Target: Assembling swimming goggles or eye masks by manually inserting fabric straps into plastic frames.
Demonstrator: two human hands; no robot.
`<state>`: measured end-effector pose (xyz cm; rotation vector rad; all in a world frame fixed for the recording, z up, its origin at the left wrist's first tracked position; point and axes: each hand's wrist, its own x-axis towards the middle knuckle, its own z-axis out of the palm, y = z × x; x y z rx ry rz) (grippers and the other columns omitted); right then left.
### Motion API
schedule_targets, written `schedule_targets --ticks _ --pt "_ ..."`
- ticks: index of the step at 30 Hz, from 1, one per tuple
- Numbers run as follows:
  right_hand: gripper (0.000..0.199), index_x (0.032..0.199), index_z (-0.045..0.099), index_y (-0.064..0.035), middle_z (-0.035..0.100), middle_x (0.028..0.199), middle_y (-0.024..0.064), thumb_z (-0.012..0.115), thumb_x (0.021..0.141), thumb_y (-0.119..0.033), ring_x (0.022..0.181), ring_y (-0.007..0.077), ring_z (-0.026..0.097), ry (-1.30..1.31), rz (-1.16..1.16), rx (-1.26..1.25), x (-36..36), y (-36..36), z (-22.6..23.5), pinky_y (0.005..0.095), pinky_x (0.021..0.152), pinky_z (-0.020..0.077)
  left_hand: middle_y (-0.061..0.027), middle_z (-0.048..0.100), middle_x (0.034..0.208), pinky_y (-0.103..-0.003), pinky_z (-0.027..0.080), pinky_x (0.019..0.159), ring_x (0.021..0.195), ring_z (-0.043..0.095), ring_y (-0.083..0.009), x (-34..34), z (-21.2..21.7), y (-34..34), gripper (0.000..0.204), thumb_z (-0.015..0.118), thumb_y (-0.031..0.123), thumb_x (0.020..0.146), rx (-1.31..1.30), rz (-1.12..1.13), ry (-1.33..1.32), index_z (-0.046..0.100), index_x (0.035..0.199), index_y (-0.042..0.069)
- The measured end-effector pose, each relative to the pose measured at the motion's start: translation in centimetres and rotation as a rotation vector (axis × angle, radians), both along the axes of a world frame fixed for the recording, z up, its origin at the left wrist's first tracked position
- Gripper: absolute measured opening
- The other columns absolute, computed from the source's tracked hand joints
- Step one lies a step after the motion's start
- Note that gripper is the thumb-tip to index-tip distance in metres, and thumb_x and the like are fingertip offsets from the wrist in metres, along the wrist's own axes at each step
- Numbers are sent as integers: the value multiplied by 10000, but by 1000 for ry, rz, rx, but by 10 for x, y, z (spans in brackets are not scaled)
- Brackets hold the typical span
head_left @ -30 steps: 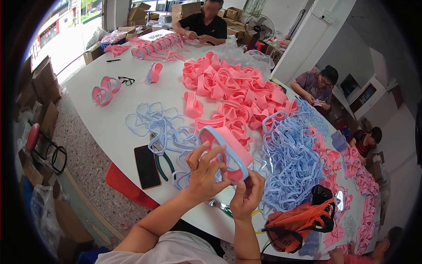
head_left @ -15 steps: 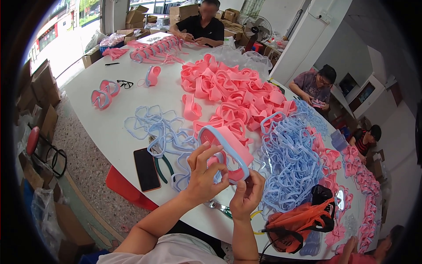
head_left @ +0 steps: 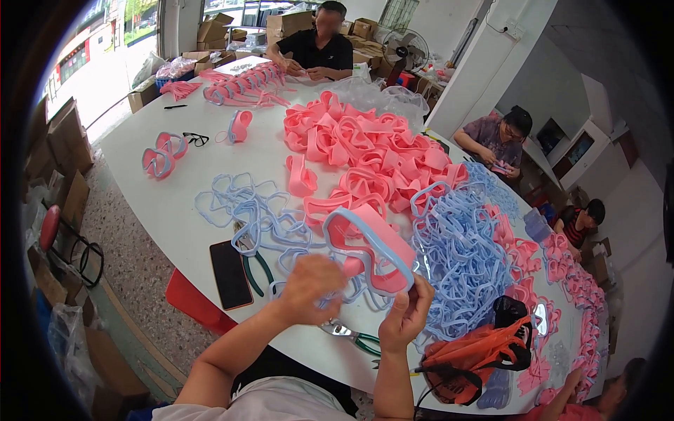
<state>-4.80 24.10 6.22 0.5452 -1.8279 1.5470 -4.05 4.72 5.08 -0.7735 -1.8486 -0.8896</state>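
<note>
While the right hand (head_left: pixel 406 312) carries the pink goggle skirt (head_left: pixel 385 228) above the table (head_left: pixel 168 203), its grip is closed on the lower right end, thumb toward the wearer and fingers at the outer side. A pale blue rim (head_left: pixel 377 241) runs along the edge of the skirt; whether it is seated all the way round cannot be told. The left hand (head_left: pixel 314 288) is blurred at about eight o'clock from the skirt, and whether its grip is open or closed cannot be told.

Good handling here would probably mean keeping the held end firm without squashing the soft-looking skirt, pressing along the rim little by little, and checking the curved corners for gaps. Too hard a pinch could spring the rim loose.

Around the skirt, pink skirts (head_left: pixel 365 140) heap at twelve o'clock, tangled blue rims (head_left: pixel 463 259) at three, and green-handled pliers (head_left: pixel 365 342) lie between six and seven.
</note>
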Motion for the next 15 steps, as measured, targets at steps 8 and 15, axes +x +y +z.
schedule_targets --ticks 8,15 --pt "445 1267 475 40 451 1229 130 519 1005 -317 1103 190 497 91 41 82 4 21 -13 324 955 411 -73 564 1133 -300 484 876 1027 572 -185 -31 34 -42 401 750 -20 767 393 -389 -503 669 1136 111" --pt "404 1251 502 -22 482 1234 119 675 917 -169 1144 224 503 -19 126 -121 -8 16 -9 357 967 416 -77 556 1108 -313 498 854 1016 577 -199 -22 33 -33 380 769 -33 727 269 -261 -303 684 1070 107"
